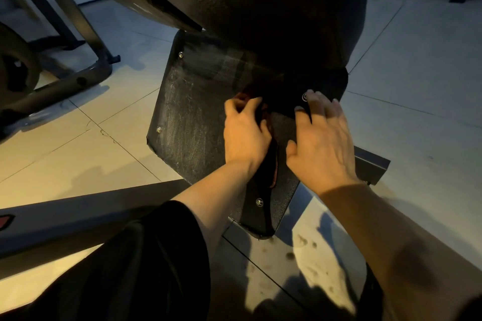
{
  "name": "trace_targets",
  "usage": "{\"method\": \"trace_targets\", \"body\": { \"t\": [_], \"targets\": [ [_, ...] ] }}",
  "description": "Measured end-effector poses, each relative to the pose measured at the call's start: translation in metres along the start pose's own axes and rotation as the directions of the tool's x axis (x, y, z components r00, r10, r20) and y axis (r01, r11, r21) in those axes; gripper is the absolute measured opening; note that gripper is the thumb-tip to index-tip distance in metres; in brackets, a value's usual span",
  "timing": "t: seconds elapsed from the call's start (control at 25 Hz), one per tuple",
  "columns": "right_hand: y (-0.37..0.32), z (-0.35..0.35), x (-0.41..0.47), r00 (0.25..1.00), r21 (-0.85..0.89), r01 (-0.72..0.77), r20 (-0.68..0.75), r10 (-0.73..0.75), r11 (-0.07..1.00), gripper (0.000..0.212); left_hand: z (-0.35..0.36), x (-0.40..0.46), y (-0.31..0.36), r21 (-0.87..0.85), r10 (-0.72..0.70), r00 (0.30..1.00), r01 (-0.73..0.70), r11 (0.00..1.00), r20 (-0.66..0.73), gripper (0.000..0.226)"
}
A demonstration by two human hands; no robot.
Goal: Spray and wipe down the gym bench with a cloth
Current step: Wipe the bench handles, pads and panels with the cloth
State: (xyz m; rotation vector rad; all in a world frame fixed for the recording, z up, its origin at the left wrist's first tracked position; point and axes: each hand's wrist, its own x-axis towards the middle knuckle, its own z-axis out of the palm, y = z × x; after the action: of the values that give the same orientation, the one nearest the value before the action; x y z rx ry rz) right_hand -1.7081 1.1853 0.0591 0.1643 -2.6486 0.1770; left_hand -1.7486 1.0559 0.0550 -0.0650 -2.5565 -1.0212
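Note:
The gym bench's black padded part [260, 8] fills the top of the view. Below it lies a flat black textured panel [193, 101] with bolts at its corners, streaked and dusty on its left side. My left hand [245, 133] is on the panel's middle, fingers curled round a dark reddish cloth [272, 161] that trails down between my hands. My right hand [320, 143] rests beside it with its fingers straight, the fingertips at the pad's lower edge near a bolt. No spray bottle is in view.
A grey steel frame bar [78, 224] crosses the lower left, and its other end [370, 164] sticks out at the right. Another machine's frame with a weight plate [15, 73] stands at the left. Pale floor tiles [417, 86] lie all round.

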Motion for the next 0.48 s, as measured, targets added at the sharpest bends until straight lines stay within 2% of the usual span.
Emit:
{"method": "trace_targets", "body": {
  "t": [0.04, 0.08, 0.12, 0.2, 0.24, 0.32, 0.4, 0.48],
  "targets": [
    [0.001, 0.000, 0.000, 1.000, 0.000, 0.006, 0.000, -0.006, 1.000, 0.059, -0.004, 0.002, 0.000, -0.020, -0.106, 0.994, 0.105, 0.994, -0.030, 0.043],
    [0.001, 0.000, -0.001, 1.000, 0.002, 0.011, 0.000, -0.011, 1.000, 0.058, -0.006, 0.003, 0.005, -0.042, -0.151, 0.986, 0.148, 0.988, -0.070, 0.042],
    [0.002, 0.000, -0.002, 1.000, 0.006, 0.015, 0.000, -0.015, 1.000, 0.057, -0.008, 0.005, 0.013, -0.082, -0.136, 0.984, 0.127, 0.989, -0.119, 0.043],
    [0.003, -0.001, -0.001, 1.000, 0.031, 0.012, -0.005, -0.012, 0.999, 0.055, -0.006, 0.013, 0.031, -0.240, -0.009, 0.988, -0.028, 0.970, -0.153, 0.050],
    [0.002, -0.002, 0.000, 1.000, 0.058, 0.001, -0.015, 0.000, 0.998, 0.053, -0.003, 0.015, 0.039, -0.285, 0.061, 0.992, -0.091, 0.954, -0.110, 0.052],
    [-0.001, -0.006, 0.003, 0.998, 0.126, -0.031, -0.041, 0.037, 0.992, 0.053, 0.003, 0.012, 0.045, -0.186, 0.139, 0.989, -0.146, 0.972, -0.052, 0.050],
    [-0.003, -0.007, 0.006, 0.995, 0.188, -0.049, -0.077, 0.064, 0.981, 0.055, 0.006, 0.007, 0.034, -0.035, 0.234, 0.961, -0.241, 0.970, -0.149, 0.051],
    [-0.004, -0.003, 0.010, 0.990, 0.217, -0.047, -0.121, 0.074, 0.975, 0.054, 0.007, 0.007, 0.018, -0.022, 0.377, 0.916, -0.383, 0.923, -0.135, 0.059]
  ]
}}
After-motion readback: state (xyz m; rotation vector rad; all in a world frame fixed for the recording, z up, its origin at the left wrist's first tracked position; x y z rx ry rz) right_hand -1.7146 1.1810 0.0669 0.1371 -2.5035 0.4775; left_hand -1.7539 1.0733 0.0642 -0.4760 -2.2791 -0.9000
